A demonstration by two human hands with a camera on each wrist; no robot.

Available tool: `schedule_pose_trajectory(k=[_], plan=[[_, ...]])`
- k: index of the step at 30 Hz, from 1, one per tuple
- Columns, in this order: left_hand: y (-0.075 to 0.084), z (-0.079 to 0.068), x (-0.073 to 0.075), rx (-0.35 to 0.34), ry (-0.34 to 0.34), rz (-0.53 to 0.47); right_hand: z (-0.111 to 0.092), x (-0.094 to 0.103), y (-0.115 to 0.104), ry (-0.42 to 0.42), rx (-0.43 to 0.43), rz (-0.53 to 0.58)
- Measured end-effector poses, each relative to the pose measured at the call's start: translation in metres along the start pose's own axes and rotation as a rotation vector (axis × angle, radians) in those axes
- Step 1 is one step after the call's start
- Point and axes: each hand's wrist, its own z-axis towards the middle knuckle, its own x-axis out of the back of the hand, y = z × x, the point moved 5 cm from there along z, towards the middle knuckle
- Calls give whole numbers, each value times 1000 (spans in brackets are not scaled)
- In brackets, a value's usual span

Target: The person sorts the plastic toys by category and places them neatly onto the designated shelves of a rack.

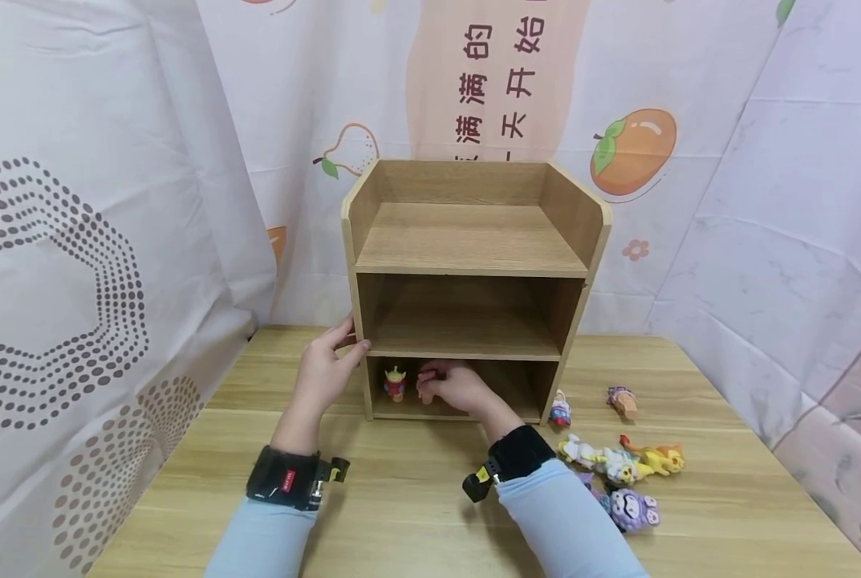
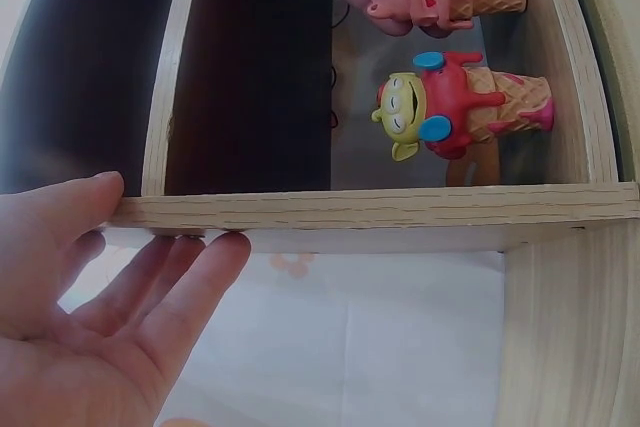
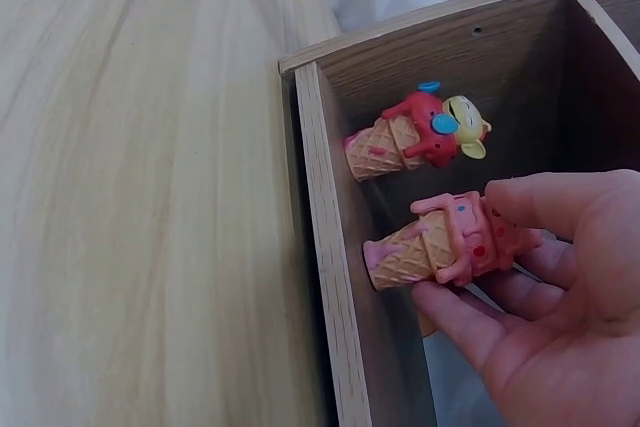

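Pinching an upright pink figurine point(image 3: 462, 239) between thumb and fingers, the right hand point(image 3: 585, 292) occupies the wood-grain shelf unit's point(image 1: 469, 241) bottom compartment, beside a red-and-yellow figurine point(image 2: 450, 107); both have waffle-textured cone bases. Left hand point(image 1: 325, 365): fingers extended, touching the flat side panel point(image 2: 400, 209).

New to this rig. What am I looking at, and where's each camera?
There's no machine here, just a person's left hand and right hand, both bare. The wide picture comes from a head-worn camera looking forward and down. The two close-ups come from the left wrist camera and right wrist camera. A wooden shelf unit stands on the table. In its bottom compartment, the right hand holds a pink cone figurine beside a red-and-yellow figurine. The left hand holds the unit's left side edge. More small figurines are on the table, right of the unit.
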Motion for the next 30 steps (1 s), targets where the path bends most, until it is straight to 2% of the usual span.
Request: schedule_pose_trajectory(k=[12,26,30], plan=[[1,0,1,9,-2,-12,0,0,0,21,16,20],[1,-1,1,10,-2,-16,-1,-1,3,-2,11,46],[1,-1,1,10,-1,-22,-5,3,0,17,-8,-1]])
